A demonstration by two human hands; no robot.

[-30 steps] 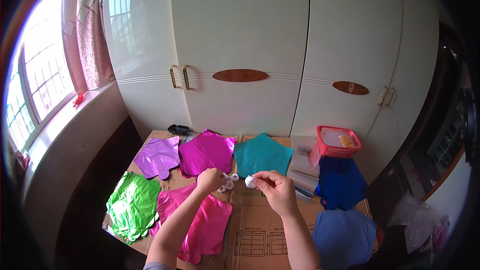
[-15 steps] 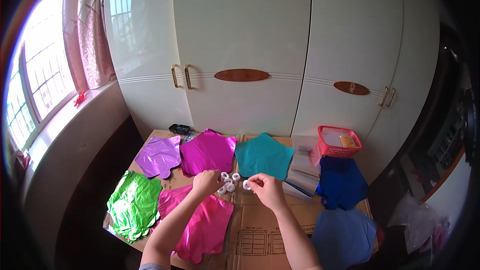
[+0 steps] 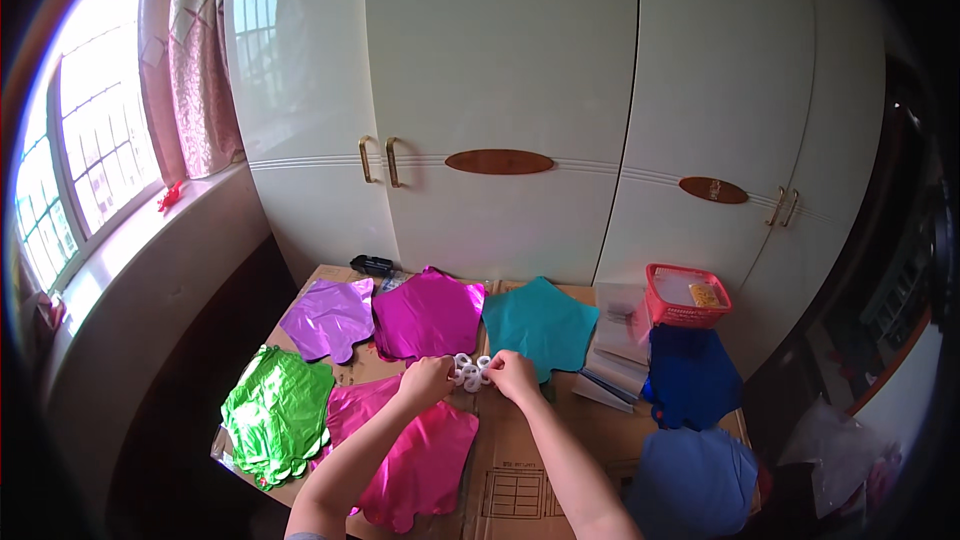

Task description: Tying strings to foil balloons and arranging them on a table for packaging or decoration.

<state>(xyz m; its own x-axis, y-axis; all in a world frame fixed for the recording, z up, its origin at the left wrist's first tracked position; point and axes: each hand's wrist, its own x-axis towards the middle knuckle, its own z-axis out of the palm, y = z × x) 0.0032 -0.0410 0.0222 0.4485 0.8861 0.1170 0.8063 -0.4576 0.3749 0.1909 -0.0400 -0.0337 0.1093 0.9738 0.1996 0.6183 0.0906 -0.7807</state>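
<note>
Several small white ring-shaped rolls (image 3: 471, 384) lie in a tight cluster at the middle of the cardboard-covered table. My left hand (image 3: 428, 381) is closed at the cluster's left side; what its fingers hold, if anything, is hidden. My right hand (image 3: 514, 377) pinches a white roll (image 3: 484, 363) at the right side of the group. Around them lie flat foil balloon pieces: a magenta one (image 3: 432, 310) and a teal star-shaped one (image 3: 540, 322) behind, and a hot pink one (image 3: 425, 460) partly under my left forearm.
A lilac foil piece (image 3: 328, 320) and crumpled green foil (image 3: 275, 415) lie left. Dark blue (image 3: 695, 377) and grey-blue foil (image 3: 693, 480) lie right. A red basket (image 3: 685, 312) and clear plastic sleeves (image 3: 615, 365) stand nearby. A black object (image 3: 372, 265) sits before the white wardrobe (image 3: 500, 70).
My right hand has moved left with its white roll, to the cluster. My left hand stays beside the rolls. The whole view has shifted slightly.
</note>
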